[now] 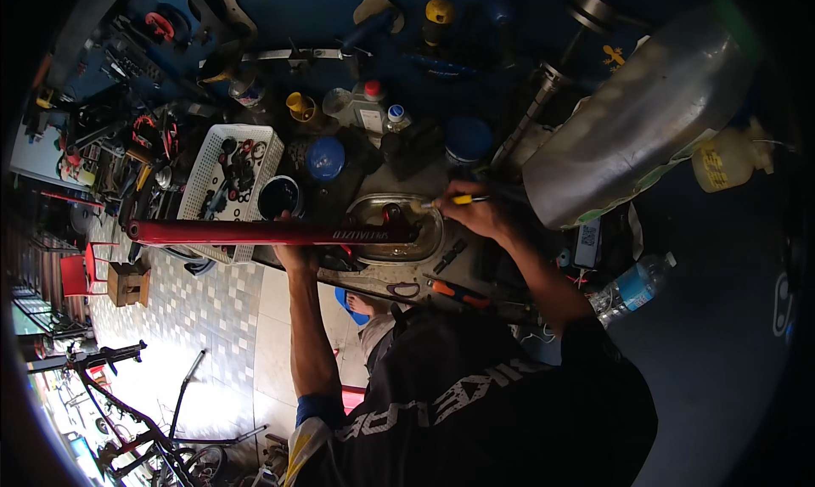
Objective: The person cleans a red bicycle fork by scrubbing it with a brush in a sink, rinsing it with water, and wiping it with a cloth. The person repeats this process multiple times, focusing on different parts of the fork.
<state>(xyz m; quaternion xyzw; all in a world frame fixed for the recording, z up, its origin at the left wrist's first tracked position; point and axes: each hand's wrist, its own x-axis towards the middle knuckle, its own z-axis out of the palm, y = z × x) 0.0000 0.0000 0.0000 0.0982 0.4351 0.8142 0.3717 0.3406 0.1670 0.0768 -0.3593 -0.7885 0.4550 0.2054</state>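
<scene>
A long red bicycle frame tube (229, 232) lies level across the workbench, its right end over an oval metal basin (441, 247). My left hand (295, 255) is closed round the tube near its middle, from below; most of the fingers are hidden behind it. At the basin's right edge, my right hand (475, 211) grips a brush (464, 200) with a yellow and black handle. The brush's pale tip points left, close to the dark fitting at the tube's right end; whether it touches cannot be made out. Some liquid shows in the basin.
A white perforated basket (270, 147) of small parts stands behind the tube, beside a dark round tub (280, 197). Orange-handled pliers (458, 294) lie near the bench's front edge. A large metal cylinder (637, 122) and a water bottle (632, 287) are at the right.
</scene>
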